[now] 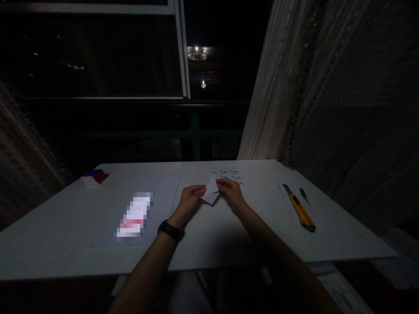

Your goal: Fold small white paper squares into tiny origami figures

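Both hands hold a small folded piece of white paper (pixel 212 188) just above the middle of the white table (pixel 203 244). My left hand (pixel 190 201) pinches its left edge, and a dark watch is on that wrist. On the opposite side, my right hand (pixel 234 193) grips the upper right edge between thumb and fingers. A fold line runs across the paper, with a pointed corner facing me. Just behind the hands lie several small white paper pieces with dark marks (pixel 224 172), too dim to make out clearly.
A yellow box cutter (pixel 299 208) lies on the right, beside a small dark pen-like object (pixel 304 195). To the left, a lit, pixelated phone-like shape (pixel 135 214) rests on a pale sheet (pixel 166 196). A red, white and blue cube (pixel 94 176) stands at the far left, near a curtain.
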Available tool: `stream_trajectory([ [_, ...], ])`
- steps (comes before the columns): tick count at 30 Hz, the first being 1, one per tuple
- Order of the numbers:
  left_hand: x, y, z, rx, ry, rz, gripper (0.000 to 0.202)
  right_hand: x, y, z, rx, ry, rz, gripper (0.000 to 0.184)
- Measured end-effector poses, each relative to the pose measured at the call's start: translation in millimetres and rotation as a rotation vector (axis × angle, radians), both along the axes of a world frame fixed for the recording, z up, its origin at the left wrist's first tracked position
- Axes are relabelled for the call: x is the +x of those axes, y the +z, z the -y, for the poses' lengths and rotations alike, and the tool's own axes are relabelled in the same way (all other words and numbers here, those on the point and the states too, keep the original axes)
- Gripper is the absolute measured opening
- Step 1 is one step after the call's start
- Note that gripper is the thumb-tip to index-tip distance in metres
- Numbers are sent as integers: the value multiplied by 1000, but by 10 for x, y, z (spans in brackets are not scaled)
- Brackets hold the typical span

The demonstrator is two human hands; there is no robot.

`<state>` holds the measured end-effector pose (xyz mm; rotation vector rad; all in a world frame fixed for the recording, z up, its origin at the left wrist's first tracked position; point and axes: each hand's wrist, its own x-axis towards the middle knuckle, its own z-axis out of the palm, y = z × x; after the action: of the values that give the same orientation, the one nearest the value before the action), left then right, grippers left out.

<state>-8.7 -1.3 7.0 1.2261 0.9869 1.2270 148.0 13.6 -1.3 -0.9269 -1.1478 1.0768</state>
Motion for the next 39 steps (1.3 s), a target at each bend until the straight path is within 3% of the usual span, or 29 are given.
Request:
stream_trajectory([
  [3,-11,-14,-28,30,47,-15,34,5,-8,8,-33,36,16,17],
  [9,-18,-11,-41,16,98,-39,35,-26,-77,-26,81,-29,237,19],
  [12,-10,0,-24,4,78,-36,37,-56,-72,-6,87,-33,183,19],
  [18,4,10,-8,-21,119,-42,34,-85,-31,52,47,25,43,38],
  [30,1,20,-2,-39,93,-28,35,-57,-13,55,46,-46,88,38],
  [39,-21,-12,-34,-36,66,-17,34,-65,-11,62,28,-23,59,41],
])
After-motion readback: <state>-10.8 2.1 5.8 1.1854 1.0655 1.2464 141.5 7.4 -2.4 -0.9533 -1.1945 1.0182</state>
